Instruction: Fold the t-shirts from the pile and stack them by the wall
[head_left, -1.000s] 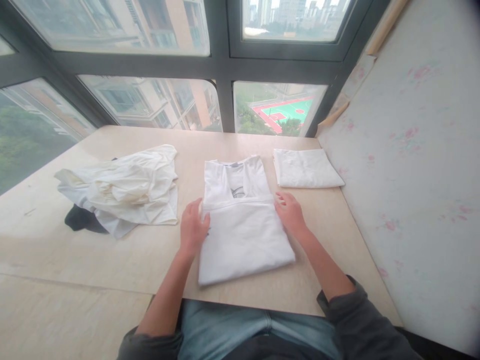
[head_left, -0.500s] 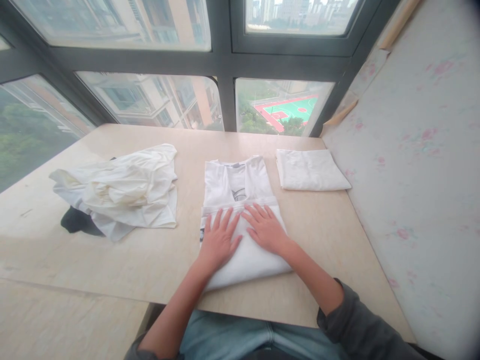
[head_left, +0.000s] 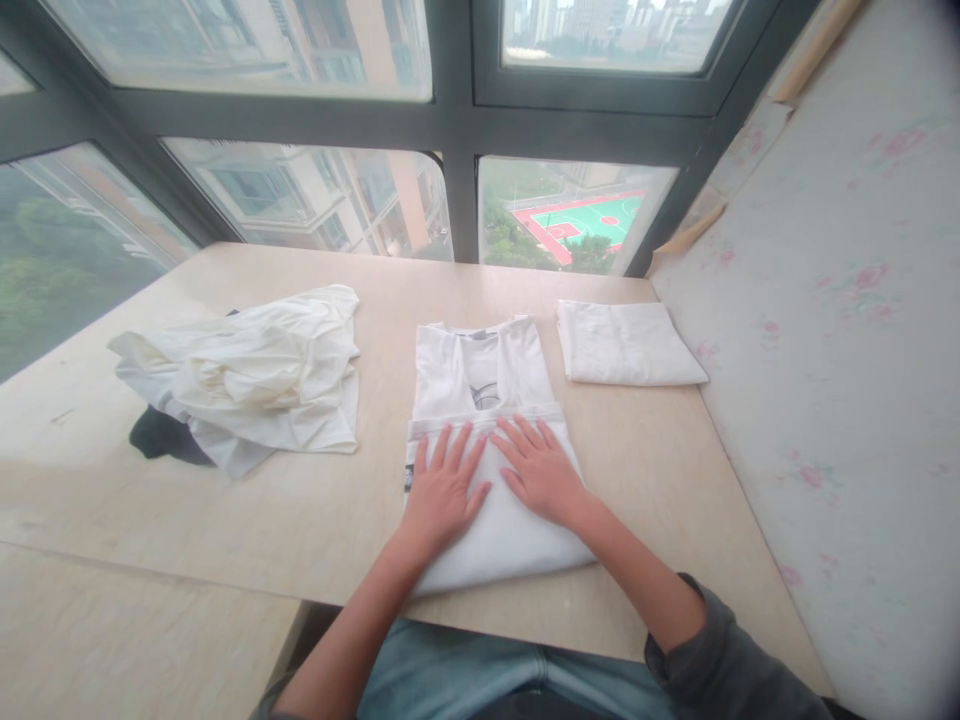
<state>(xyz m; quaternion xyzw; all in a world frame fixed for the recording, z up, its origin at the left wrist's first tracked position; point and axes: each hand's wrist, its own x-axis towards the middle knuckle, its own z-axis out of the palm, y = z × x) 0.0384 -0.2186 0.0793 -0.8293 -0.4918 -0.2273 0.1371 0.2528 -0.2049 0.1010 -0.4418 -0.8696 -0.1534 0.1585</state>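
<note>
A white shirt [head_left: 495, 545] lies partly folded in front of me, its lower part turned up over the body and its neck opening facing the window. A dark print shows inside the neck, and a small dark patch at the left edge. My left hand [head_left: 446, 490] rests flat on the folded layer with fingers spread. Beside it my right hand [head_left: 541, 470] also lies flat on the cloth, fingers apart, just below the hem of the fold. Neither hand grips anything.
On the left is a loose heap of white clothes [head_left: 262, 370] with a black piece [head_left: 165, 437] poking out beneath. A folded white garment [head_left: 630, 343] lies at the right, near the flowered wall [head_left: 840, 380]. The pale table [head_left: 300, 520] reaches the window frame [head_left: 300, 120].
Both hands stay flat on the shirt in nearly the same place. The whole view has shifted slightly, so things appear a little further right.
</note>
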